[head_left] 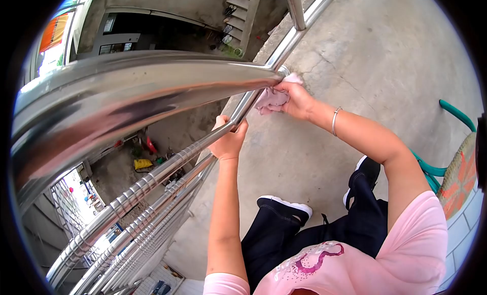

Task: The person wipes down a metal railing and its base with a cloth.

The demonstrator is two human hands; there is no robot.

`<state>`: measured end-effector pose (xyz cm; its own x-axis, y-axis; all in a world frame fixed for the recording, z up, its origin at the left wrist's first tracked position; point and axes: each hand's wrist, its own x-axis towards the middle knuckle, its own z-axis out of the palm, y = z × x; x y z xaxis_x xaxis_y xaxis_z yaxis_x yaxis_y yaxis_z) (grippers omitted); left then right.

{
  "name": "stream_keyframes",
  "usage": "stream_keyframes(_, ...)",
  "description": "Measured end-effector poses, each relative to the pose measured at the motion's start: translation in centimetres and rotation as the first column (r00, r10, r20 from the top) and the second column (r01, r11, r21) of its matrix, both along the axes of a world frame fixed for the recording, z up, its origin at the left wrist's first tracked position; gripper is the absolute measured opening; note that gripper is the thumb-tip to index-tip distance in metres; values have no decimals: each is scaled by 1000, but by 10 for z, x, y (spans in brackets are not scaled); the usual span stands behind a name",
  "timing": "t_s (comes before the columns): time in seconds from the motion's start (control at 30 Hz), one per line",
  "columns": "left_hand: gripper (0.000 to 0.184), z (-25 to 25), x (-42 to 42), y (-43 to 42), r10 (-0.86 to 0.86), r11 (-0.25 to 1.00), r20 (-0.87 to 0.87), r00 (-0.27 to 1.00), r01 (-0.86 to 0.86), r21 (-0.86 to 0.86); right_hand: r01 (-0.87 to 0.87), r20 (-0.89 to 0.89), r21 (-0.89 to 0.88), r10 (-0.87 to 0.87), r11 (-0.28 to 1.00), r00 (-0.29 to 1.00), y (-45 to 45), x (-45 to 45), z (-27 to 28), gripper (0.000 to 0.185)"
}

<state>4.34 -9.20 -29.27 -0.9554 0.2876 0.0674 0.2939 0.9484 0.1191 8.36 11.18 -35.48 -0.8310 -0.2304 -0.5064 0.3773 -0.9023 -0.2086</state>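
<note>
we observe the thick steel rail [132,89] nearest, at left; at upper centre, the left hand [228,140] curled around a slim bar [247,103], the right hand [299,102] closed on a bunched pink cloth [273,99] beside it; concrete floor [324,163] beneath.

Tubular metal handrail [147,87] is blocking the upper left; lower rails [147,182] are leaving narrow gaps; concrete floor [380,57] is offering open room, green-framed chair [456,168] bounding its right.

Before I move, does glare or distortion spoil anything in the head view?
Head view: reflections streak the thick metal rail, which looks bowed by the wide lens; corners go black; far upper left washes out; the pink cloth reads clearly.
</note>
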Motion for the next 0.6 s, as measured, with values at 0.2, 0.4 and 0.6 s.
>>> stream_keyframes(0.2,36,3,-2,3,-43,999,-22,999,44,22,-61,228,259,1,964,974,13,-12,-45,24)
stream_keyframes(0.4,36,1,-2,0,-63,997,-28,998,64,30,-199,252,330,117,923,961,50,-31,-44,17)
stream_keyframes(0.6,36,-3,-2,-2,-44,999,-36,998,44,20,-179,285,528,26,830,958,68,-38,-26,17)
